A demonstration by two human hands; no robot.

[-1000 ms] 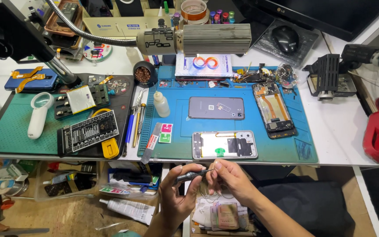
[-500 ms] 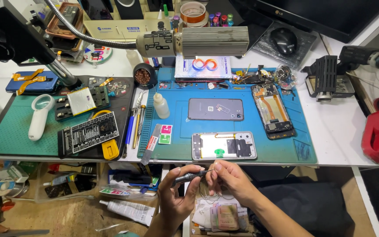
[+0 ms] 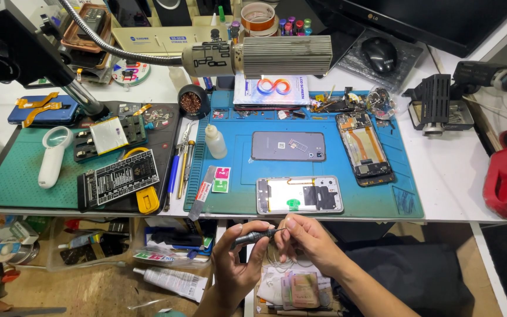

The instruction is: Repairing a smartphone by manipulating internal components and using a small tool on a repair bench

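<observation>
Below the front edge of the blue rubber work mat [image 3: 406, 202], the left hand [image 3: 236, 267] grips a slim dark metal screwdriver [image 3: 252, 237] by its handle, while the right hand [image 3: 306, 243] pinches its tip end. Both hang over a littered lower shelf. Just past that edge, on the mat, lies an opened white phone frame [image 3: 299, 195], with a grey phone back [image 3: 289, 146] beyond it. Left of the mat's far end stands a small black round pot [image 3: 193, 101] of brass wool.
</observation>
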